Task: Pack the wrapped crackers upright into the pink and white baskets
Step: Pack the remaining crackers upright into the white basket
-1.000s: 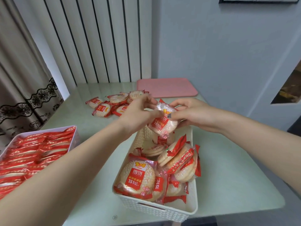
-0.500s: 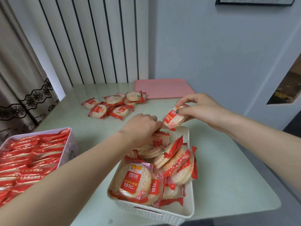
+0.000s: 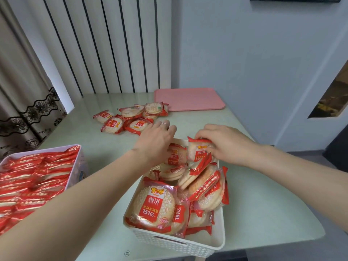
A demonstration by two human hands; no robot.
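A white woven basket (image 3: 177, 243) sits in front of me, holding several red-and-clear wrapped crackers, some upright, some leaning. My right hand (image 3: 226, 144) grips one wrapped cracker (image 3: 197, 151) upright at the basket's far end. My left hand (image 3: 156, 142) reaches into the far end beside it, its fingers on another upright cracker (image 3: 176, 157); its fingertips are hidden. The pink basket (image 3: 80, 161) at the left is packed with rows of upright crackers. A loose pile of crackers (image 3: 130, 119) lies on the table beyond.
A flat pink lid (image 3: 188, 98) lies at the table's far side against the wall. The pale green table (image 3: 263, 204) ends close behind the white basket and to the right. Curtains hang at the left.
My right hand has lowered its cracker from above the basket into the far end. My left hand has slid forward over the crackers there. The camera has tilted slightly.
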